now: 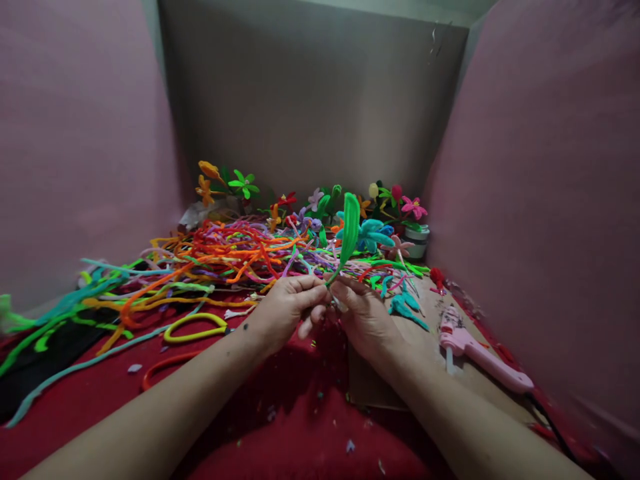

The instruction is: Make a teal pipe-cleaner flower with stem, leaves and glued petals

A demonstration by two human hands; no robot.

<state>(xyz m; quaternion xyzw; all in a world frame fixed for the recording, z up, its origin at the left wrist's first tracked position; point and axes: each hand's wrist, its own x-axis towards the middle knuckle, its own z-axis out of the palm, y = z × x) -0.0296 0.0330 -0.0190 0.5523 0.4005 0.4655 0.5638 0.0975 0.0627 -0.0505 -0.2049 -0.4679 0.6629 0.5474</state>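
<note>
A green fuzzy leaf (351, 230) stands upright at the middle of the view, its thin stem running down between both hands. My left hand (295, 307) pinches the lower stem between thumb and forefinger, with its other fingers curled below. Close against it, my right hand (361, 313) has its thumb and fingers closed on the stem's base from the other side. The very bottom of the stem is hidden by the fingers. Just behind the leaf is a blue fuzzy flower (370, 233).
Many coloured fuzzy stems (225, 253) are heaped at the back left. Yellow-handled pliers (195, 329) and a red handle (167, 367) lie left. A pink glue gun (485, 357) rests on cardboard (375, 383) at right. Finished flowers (244, 183) line the back wall.
</note>
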